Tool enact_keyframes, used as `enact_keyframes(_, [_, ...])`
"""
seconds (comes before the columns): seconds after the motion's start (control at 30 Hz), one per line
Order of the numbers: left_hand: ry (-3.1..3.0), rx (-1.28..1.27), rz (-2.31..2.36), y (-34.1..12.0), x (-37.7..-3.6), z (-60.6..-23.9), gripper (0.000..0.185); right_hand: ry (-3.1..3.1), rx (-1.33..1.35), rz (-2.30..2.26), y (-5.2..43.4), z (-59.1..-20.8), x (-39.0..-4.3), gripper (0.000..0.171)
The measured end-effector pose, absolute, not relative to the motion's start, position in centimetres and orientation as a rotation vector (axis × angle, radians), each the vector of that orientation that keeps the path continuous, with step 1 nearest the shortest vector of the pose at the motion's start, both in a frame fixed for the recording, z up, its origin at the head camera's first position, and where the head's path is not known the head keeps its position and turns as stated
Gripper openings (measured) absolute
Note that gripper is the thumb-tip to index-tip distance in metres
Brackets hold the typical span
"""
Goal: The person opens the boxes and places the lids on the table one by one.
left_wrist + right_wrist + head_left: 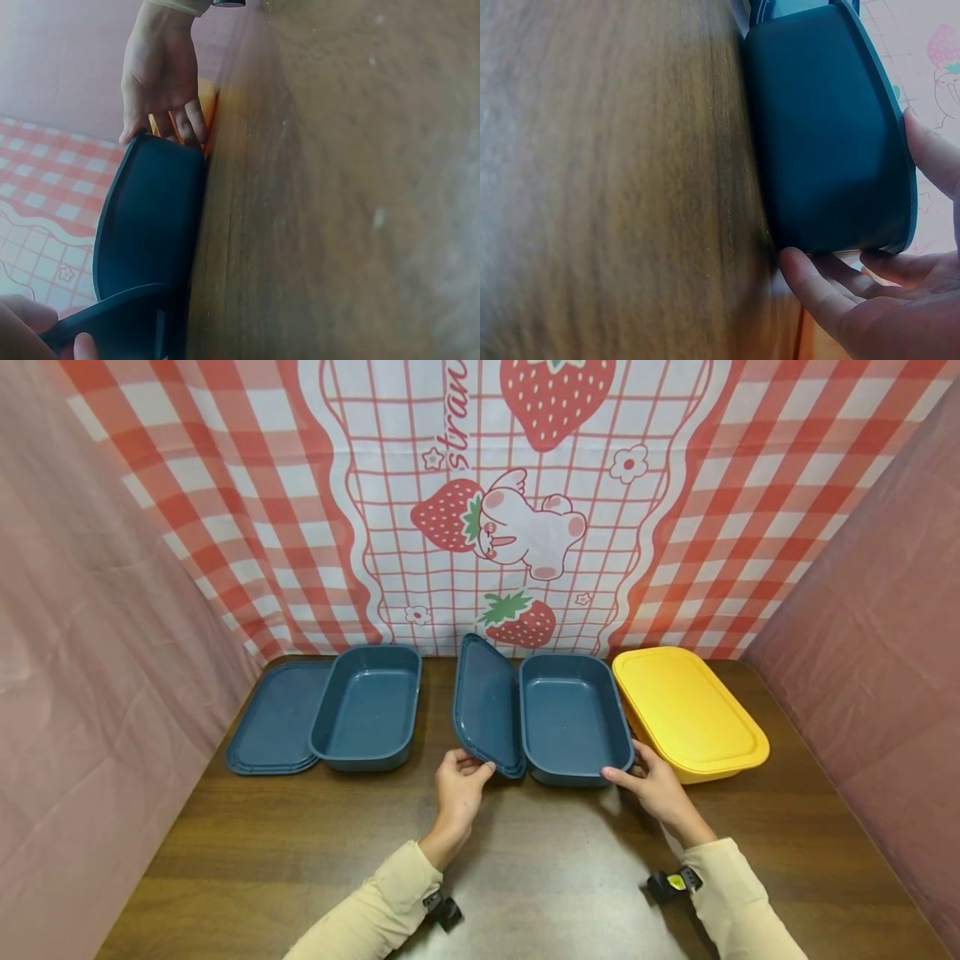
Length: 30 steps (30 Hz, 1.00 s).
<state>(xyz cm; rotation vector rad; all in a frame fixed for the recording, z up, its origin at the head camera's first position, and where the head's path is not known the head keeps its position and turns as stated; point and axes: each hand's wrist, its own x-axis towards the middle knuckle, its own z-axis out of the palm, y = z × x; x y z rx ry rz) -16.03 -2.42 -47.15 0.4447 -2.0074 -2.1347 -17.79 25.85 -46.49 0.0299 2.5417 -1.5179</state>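
My left hand [459, 787] pinched the near edge of a dark blue lid [487, 706], fingers on top and thumb below, so the lid stood tilted with its far edge raised and its right side leaning against the rim of the middle blue tub [573, 718]. In the left wrist view the same lid [112, 322] sat between my fingertips [82, 346] at the bottom of the picture.

My right hand [654, 783] lay against the near right corner of that tub, fingers nearly straight and spread along its wall and rim rather than wrapped round it. The right wrist view showed my fingers [817, 296] under the tub's [825, 127] lower edge and another fingertip on its rim, the palm open. The tub rested on the brown wooden counter [525, 877], near the middle, with nothing inside it.

Just right of the tub, touching or nearly touching it, stood a yellow tub with its yellow lid [686, 710] closed on top; my right hand was between the 2. Well to the left stood a second blue tub [367, 706], also uncovered, with a second blue lid [273, 718] lying flat beside it and partly under its left edge. A red checked cloth with strawberries [517, 527] hung behind the counter, and pink cloth [97, 652] hung at both sides.
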Motion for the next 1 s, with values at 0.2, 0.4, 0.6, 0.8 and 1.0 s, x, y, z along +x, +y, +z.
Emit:
enact_keyframes(0.2, [-1.979,0.454,-2.140,-2.4,-15.9,-47.2,0.030,2.553,0.017,-1.524,25.9,-46.6,-17.9,0.083])
enact_keyframes(0.4, [-1.978,0.474,-2.154,-2.3,-15.2,-45.6,0.026,2.550,0.017,-1.515,25.8,-46.5,-17.8,0.083])
enact_keyframes(0.6, [-1.929,0.478,-2.195,-2.4,-15.8,-47.2,0.026,2.552,0.027,-1.505,25.8,-46.4,-17.7,0.083])
enact_keyframes(0.8, [-1.855,0.507,-2.258,-2.4,-15.7,-47.2,0.026,2.546,0.034,-1.512,25.8,-46.4,-17.7,0.083])
enact_keyframes(1.0, [-1.758,0.491,-2.320,-2.5,-15.5,-47.3,0.020,2.536,0.012,-1.576,25.8,-46.6,-17.8,0.080])
